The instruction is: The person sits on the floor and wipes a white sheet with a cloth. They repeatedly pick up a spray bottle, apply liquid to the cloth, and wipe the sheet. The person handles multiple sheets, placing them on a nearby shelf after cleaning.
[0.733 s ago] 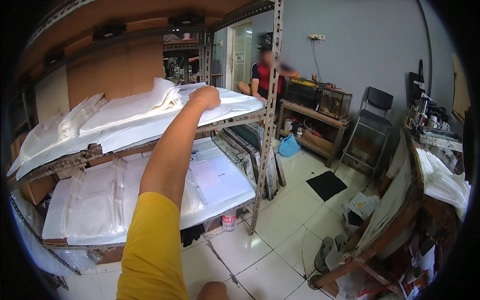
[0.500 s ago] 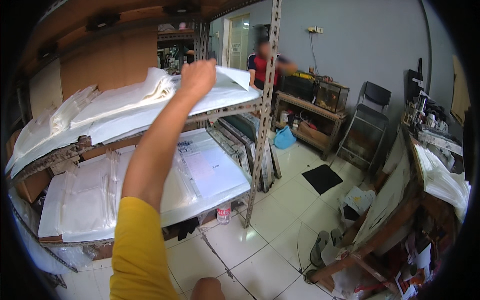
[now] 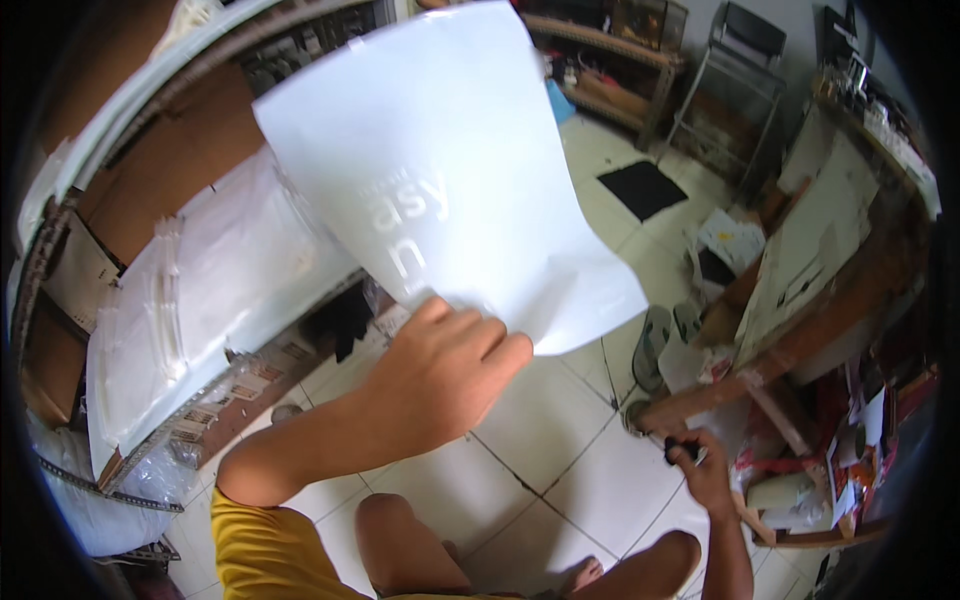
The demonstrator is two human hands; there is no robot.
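My left hand (image 3: 450, 365) is closed on the lower edge of a large white sheet (image 3: 480, 220), gripping it from above with the fingers curled over. The sheet hangs in front of me, slightly curled at its lower right corner, with glossy pale lettering on its face. Lower and to the right, my right hand (image 3: 712, 475) is closed round a small black object (image 3: 682, 452), too small to tell its kind. It is near the leg of a wooden table (image 3: 690, 405).
At left a metal shelf rack (image 3: 160, 455) bears stacked clear plastic sheets (image 3: 240, 260). A black mat (image 3: 643, 190), slippers (image 3: 652, 345) and a plastic bag (image 3: 730, 240) lie on the tiled floor (image 3: 520, 440). A folding chair (image 3: 735, 80) stands at the far wall.
My left hand has come off the upper shelf, down and toward me, bringing the white sheet along. My right hand has come into view. The view has tilted down, and the other person is no longer seen.
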